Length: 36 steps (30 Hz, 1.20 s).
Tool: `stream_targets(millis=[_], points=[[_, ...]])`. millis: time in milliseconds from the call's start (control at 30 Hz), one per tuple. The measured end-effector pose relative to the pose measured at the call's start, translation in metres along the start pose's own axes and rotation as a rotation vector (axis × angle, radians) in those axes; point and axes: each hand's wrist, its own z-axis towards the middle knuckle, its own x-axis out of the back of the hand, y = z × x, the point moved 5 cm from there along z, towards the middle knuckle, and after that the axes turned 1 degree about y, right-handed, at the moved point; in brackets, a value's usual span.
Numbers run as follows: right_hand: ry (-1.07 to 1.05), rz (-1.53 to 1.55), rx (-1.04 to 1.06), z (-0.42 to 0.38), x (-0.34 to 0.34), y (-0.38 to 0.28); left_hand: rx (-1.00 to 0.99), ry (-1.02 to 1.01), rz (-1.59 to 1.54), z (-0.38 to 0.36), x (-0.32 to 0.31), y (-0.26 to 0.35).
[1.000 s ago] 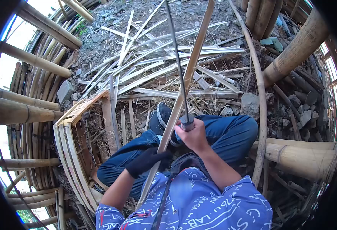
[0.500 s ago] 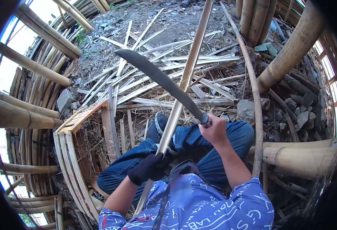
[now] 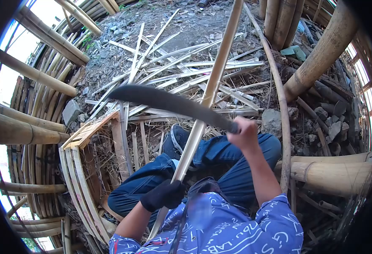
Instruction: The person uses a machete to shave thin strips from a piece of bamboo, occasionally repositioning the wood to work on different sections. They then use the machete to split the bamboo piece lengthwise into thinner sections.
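My left hand (image 3: pixel 164 195), in a black glove, is wrapped round the lower part of a long split bamboo strip (image 3: pixel 218 70). That strip slants from beside my body up past the top edge of the view. Bare and closed, my right hand (image 3: pixel 244 132) grips the handle of a machete (image 3: pixel 164 100). The dark curved blade points left and crosses over the strip at about its middle; whether the edge touches it I cannot tell. Both hands are over my crossed legs in jeans (image 3: pixel 219 154).
Cut bamboo strips (image 3: pixel 179 67) lie scattered on the ground ahead. A wooden crate (image 3: pixel 82 169) stands at the left. Thick bamboo poles (image 3: pixel 321 55) rise on both sides, a long thin pole (image 3: pixel 279 84) runs along the right, and a rock (image 3: pixel 272 122) sits near my right knee.
My right hand has moved slightly up and right, and the blade has swung to a flatter angle, its tip lower and farther left. The strip has tilted slightly; my left hand still grips it.
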Motion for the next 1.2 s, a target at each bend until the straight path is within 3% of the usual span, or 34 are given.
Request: stream_targets(millis=[100,133,300,367,433,500,533,633,667,767,800,833,900,1033,1133,1200], points=[[-0.075,-0.195,-0.083,0.009,-0.025,0.043,-0.056,0.157,0.15,-0.001,0.002,0.009],[-0.106,-0.211,-0.086,0.006,-0.033,0.039,-0.065,0.116,0.013,0.009,0.016,0.008],[-0.127,0.003,-0.02,-0.018,-0.046,0.002,-0.047,0.124,0.006,-0.001,0.03,-0.005],[-0.162,-0.121,-0.173,-0.004,-0.052,0.035,-0.032,-0.045,-0.124,-0.005,0.024,-0.012],[-0.153,-0.182,-0.123,-0.012,-0.059,0.027,-0.023,-0.026,-0.116,-0.001,0.023,-0.005],[-0.181,-0.014,-0.034,-0.025,-0.057,-0.006,-0.027,0.018,-0.201,0.002,0.031,-0.01],[-0.186,-0.062,-0.016,-0.024,-0.056,-0.003,-0.029,-0.054,-0.125,-0.005,0.021,-0.008],[-0.218,-0.002,-0.204,-0.013,-0.064,0.027,0.004,-0.157,-0.236,-0.004,0.014,-0.008],[-0.211,-0.003,-0.162,-0.023,-0.066,0.017,0.008,-0.059,-0.256,-0.002,0.015,-0.002],[-0.236,-0.002,-0.035,-0.024,-0.06,-0.01,-0.009,-0.101,-0.216,-0.003,0.02,-0.003],[-0.235,-0.019,-0.07,-0.021,-0.065,0.006,0.021,-0.174,-0.225,-0.004,0.017,-0.007],[-0.244,-0.034,-0.097,-0.016,-0.068,0.016,0.028,-0.061,-0.246,-0.004,0.012,0.0],[-0.304,-0.089,-0.093,-0.017,-0.072,0.004,0.042,-0.072,-0.368,0.004,0.028,0.003],[-0.313,0.11,-0.069,-0.028,-0.064,-0.014,-0.007,-0.002,-0.316,-0.008,0.032,0.0],[-0.379,0.315,-0.09,-0.026,-0.053,-0.029,-0.03,-0.13,-0.296,-0.012,0.029,0.0],[-0.532,0.462,-0.198,-0.038,-0.047,-0.041,-0.057,-0.184,-0.311,-0.012,0.027,0.006]])
